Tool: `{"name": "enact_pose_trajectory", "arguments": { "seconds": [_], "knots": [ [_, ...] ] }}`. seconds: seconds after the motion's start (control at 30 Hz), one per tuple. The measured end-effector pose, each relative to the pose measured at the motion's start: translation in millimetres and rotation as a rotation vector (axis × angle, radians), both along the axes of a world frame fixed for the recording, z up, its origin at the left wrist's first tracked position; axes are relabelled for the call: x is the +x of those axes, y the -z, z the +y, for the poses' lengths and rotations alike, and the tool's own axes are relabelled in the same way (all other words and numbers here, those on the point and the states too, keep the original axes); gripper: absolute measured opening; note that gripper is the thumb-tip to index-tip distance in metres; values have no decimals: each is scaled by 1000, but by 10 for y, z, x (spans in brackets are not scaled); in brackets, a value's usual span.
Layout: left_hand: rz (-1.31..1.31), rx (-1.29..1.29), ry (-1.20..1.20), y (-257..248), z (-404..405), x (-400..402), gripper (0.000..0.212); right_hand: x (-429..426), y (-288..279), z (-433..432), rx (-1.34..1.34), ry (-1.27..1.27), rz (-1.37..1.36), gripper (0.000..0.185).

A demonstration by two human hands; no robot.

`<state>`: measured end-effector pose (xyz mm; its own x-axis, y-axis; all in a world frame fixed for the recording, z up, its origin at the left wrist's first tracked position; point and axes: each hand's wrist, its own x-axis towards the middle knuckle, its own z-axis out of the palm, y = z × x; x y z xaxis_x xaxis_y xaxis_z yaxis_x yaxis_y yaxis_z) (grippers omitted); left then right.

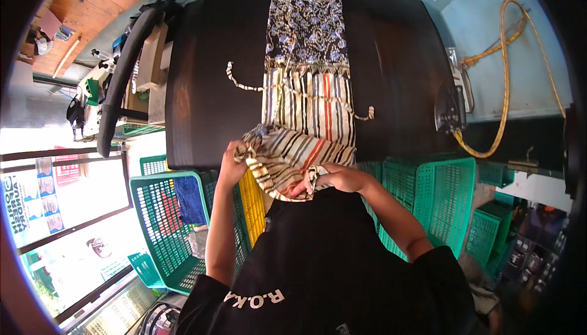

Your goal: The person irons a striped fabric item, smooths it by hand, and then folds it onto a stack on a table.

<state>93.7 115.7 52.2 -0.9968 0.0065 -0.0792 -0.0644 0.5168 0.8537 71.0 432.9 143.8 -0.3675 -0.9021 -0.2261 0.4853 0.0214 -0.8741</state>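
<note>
A striped garment [300, 108] in cream, black, grey and red lies lengthwise on a black padded ironing table [211, 28]. Its far part is dark floral cloth [307, 28] with a fringe-like band where the stripes begin. A thin striped tie [302, 92] runs across it, both ends spread on the table. The near end of the garment is lifted and bunched over the table's front edge. My left hand [233, 163] grips its gathered left corner. My right hand [341, 177] pinches the near edge at the right, some fingers hidden by cloth.
A steam iron [449, 108] stands at the table's right end, with a yellow hose [504, 78] looping up the wall. Green plastic baskets [467, 197] flank my body; the left one [137, 206] has blue cloth [190, 199] over its rim. A black padded arm [121, 78] stands at left.
</note>
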Motion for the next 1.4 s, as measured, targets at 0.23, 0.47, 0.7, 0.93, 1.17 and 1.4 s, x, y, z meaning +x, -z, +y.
{"name": "enact_pose_trajectory", "arguments": {
  "seconds": [0.23, 0.47, 0.7, 0.93, 1.17, 1.4],
  "knots": [
    [-104, -5, 295, -880, 57, 1202, 37, 807, -272, 259, -68, 109, -201, 22],
    [-371, 10, 419, -1224, -16, 1409, 35, 1109, -27, 560, -234, 306, -333, 25],
    [-312, 320, 342, -1048, 69, 307, 19, 220, 143, 699, -272, 750, -412, 19],
    [-491, 470, -51, 100, 318, -1622, 24, -1872, 1400, 628, 280, 950, -309, 31],
    [-477, 552, -55, 367, 389, -2053, 23, -2049, 1434, 688, 540, 1127, 272, 31],
    [201, -15, -246, 465, 446, -1794, 39, -2038, 1612, 781, 954, 1089, 619, 31]
  ]
}}
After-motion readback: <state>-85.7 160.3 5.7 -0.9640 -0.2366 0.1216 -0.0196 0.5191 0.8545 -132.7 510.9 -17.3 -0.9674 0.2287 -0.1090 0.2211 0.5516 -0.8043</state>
